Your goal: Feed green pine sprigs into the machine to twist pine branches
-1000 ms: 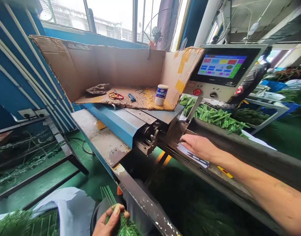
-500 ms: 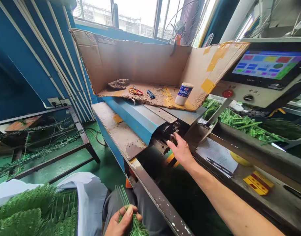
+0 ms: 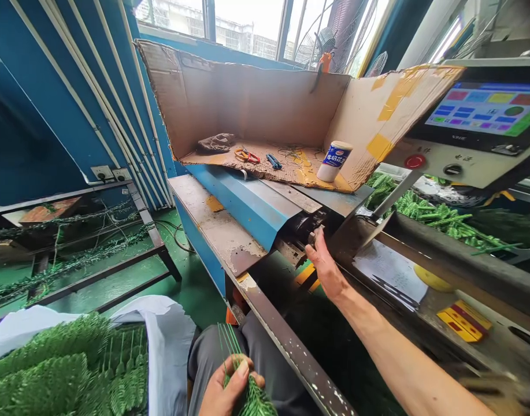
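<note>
Artificial pine sprig (image 3: 254,401), clamped in left-hand fingers (image 3: 243,372) (wire stems sticking up) — right hand (image 3: 322,266) at machine rollers (image 3: 301,226), grip unclear

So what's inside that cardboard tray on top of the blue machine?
The cardboard tray holds a crumpled cloth, orange-red scissors, a blue tool and a drink can. Its floor hides the machine top beneath.

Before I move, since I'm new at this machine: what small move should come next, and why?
Probably raise the artificial pine bundle in your left hand toward the machine's metal mechanism. Its thin green stems stick up free of your grip, and your right hand is at that mechanism, so the left hand is the one away from it.
</note>
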The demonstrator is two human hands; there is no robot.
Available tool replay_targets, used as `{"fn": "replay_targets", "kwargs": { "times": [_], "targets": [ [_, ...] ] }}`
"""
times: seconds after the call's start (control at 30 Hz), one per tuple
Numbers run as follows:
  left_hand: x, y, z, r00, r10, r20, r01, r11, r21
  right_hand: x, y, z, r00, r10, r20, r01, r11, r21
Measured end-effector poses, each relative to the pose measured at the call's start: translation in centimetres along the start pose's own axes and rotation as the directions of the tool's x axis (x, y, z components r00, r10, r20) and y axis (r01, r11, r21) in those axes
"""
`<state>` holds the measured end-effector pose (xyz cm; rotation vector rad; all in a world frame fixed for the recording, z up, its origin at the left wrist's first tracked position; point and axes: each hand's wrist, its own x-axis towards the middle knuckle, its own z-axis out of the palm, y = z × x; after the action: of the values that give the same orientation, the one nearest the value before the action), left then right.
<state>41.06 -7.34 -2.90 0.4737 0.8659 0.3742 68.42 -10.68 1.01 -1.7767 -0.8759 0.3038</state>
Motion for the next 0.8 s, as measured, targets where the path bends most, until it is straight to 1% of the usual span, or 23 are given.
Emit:
{"fn": "replay_targets", "kwargs": {
  "times": [0.07,0.1,0.13,0.17,0.2,0.23,0.27,0.3,0.33,0.4,0.47,0.5,0.57,0.6,0.63,0.67,0.7,0.73,0.77,0.8],
  "targets": [
    [0.1,-0.1,0.2,1.000,0.018,-0.002,-0.018,1.000,0.011,-2.8,-2.6,0.9,0.997,-0.076,-0.019,0.075,0.995,-0.069],
    [0.2,-0.1,0.2,1.000,0.029,-0.010,-0.029,0.999,0.019,-4.5,-3.9,1.3,0.997,-0.079,0.023,0.081,0.994,-0.072],
    [0.2,0.0,0.3,0.999,0.044,-0.024,-0.043,0.999,0.022,-6.3,-5.1,1.8,0.989,-0.052,0.141,0.059,0.997,-0.047],
    [0.3,0.1,0.5,0.997,0.064,-0.045,-0.063,0.998,0.014,-8.0,-6.0,2.2,0.953,-0.019,0.301,0.022,1.000,-0.008],
    [0.3,0.3,0.7,0.993,0.090,-0.073,-0.091,0.996,-0.007,-9.5,-6.7,2.5,0.895,0.006,0.445,-0.018,1.000,0.022],
    [0.3,0.5,1.0,0.987,0.121,-0.108,-0.125,0.992,-0.028,-10.9,-7.1,2.8,0.830,0.018,0.558,-0.045,0.998,0.036],
    [0.4,0.6,1.5,0.979,0.151,-0.139,-0.159,0.986,-0.046,-12.1,-7.2,3.0,0.781,0.016,0.625,-0.050,0.998,0.037],
    [0.3,0.7,2.1,0.972,0.172,-0.163,-0.184,0.981,-0.064,-13.0,-7.0,3.2,0.764,0.009,0.645,-0.035,0.999,0.028],
    [0.3,0.7,2.8,0.967,0.188,-0.171,-0.205,0.975,-0.083,-13.8,-6.6,3.3,0.776,0.003,0.631,-0.016,1.000,0.015],
    [0.4,0.5,4.3,0.965,0.212,-0.155,-0.231,0.966,-0.115,-14.8,-5.6,3.5,0.829,0.016,0.560,-0.022,1.000,0.004],
    [0.4,0.4,5.7,0.965,0.231,-0.127,-0.248,0.959,-0.138,-15.3,-4.8,3.5,0.871,0.096,0.481,-0.138,0.989,0.052],
    [0.3,0.4,6.3,0.965,0.240,-0.102,-0.253,0.957,-0.144,-15.2,-4.6,3.3,0.875,0.149,0.461,-0.220,0.970,0.104],
    [-0.1,0.7,7.0,0.973,0.224,-0.046,-0.229,0.964,-0.139,-14.6,-4.5,2.3,0.855,0.216,0.471,-0.352,0.909,0.222],
    [-0.4,0.9,7.0,0.976,0.216,-0.027,-0.218,0.967,-0.132,-13.9,-4.5,1.4,0.847,0.221,0.483,-0.381,0.886,0.263],
    [-0.7,1.3,6.9,0.977,0.210,-0.029,-0.212,0.969,-0.129,-13.1,-4.6,0.3,0.846,0.212,0.489,-0.379,0.884,0.274],
    [-0.9,1.8,6.6,0.978,0.201,-0.053,-0.206,0.970,-0.131,-12.2,-4.6,-1.0,0.852,0.191,0.488,-0.342,0.909,0.240],
    [-1.2,2.2,6.1,0.978,0.188,-0.088,-0.199,0.971,-0.137,-11.1,-4.6,-2.6,0.870,0.163,0.465,-0.263,0.952,0.158],
    [-1.3,2.6,5.6,0.978,0.171,-0.120,-0.187,0.972,-0.143,-9.9,-4.6,-4.3,0.902,0.117,0.415,-0.141,0.990,0.028],
    [-1.4,2.8,5.0,0.980,0.147,-0.136,-0.167,0.975,-0.150,-8.7,-4.5,-5.9,0.938,0.047,0.344,0.002,0.990,-0.143],
    [-1.4,2.9,4.5,0.983,0.118,-0.137,-0.138,0.980,-0.145,-7.5,-4.4,-7.5,0.962,-0.039,0.270,0.133,0.931,-0.341]
  ]
}}
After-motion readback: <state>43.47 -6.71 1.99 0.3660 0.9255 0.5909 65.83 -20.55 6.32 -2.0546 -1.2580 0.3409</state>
